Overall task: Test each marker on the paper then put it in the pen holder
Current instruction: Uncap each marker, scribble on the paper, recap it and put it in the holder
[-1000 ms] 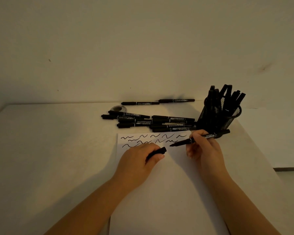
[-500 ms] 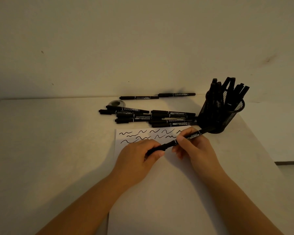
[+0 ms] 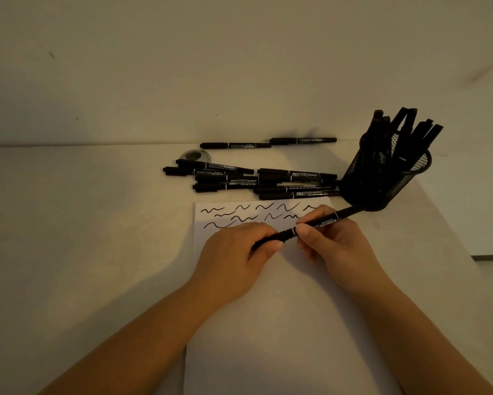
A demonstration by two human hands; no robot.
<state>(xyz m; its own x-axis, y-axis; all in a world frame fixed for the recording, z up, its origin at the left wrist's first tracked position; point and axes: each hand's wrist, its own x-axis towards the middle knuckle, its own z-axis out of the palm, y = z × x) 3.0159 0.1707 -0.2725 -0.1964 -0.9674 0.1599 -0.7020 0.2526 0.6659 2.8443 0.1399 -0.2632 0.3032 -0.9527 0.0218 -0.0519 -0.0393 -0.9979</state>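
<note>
A black marker (image 3: 329, 219) lies slanted above the white paper (image 3: 282, 323), held by both hands. My left hand (image 3: 233, 258) grips the cap end of it, and the cap sits on the marker. My right hand (image 3: 336, 243) pinches the barrel near its middle. Several black squiggles (image 3: 251, 213) run across the top of the paper. The black mesh pen holder (image 3: 387, 178) stands at the paper's far right corner with several markers in it. A pile of black markers (image 3: 253, 181) lies beyond the paper.
Two more markers (image 3: 268, 143) lie end to end along the wall. A small round dark object (image 3: 195, 155) sits behind the pile. The table's right edge (image 3: 467, 252) runs close to the pen holder.
The cap in my left hand and the marker in my right have come together, and the cap is now pushed on. The marker's tip is no longer showing.
</note>
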